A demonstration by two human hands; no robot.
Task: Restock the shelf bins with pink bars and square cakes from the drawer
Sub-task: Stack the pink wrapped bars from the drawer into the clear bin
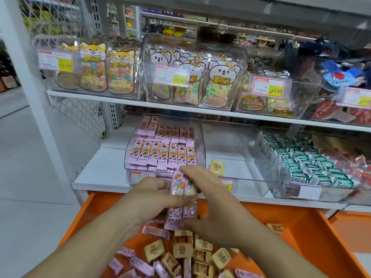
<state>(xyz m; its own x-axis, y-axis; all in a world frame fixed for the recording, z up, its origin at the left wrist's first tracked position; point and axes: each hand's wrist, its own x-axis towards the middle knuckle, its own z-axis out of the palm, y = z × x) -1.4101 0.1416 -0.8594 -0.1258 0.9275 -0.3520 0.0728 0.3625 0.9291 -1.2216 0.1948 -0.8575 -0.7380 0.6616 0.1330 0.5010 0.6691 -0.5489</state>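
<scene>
Both hands hold a stack of pink bars (183, 195) upright over the open orange drawer (313, 233), just in front of the full pink-bar bin (166, 149); left hand (154, 195) grips its side, right hand (202, 199) pinches it top and bottom. Loose pink bars and square cakes (192, 255) lie in the drawer. One square cake (217, 167) sits in the clear bin (236, 157) just right of the full one.

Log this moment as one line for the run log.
hands: left and right both gripping pink bars | place: over orange drawer | pink bin: nearly full | next bin: one square cake
</scene>
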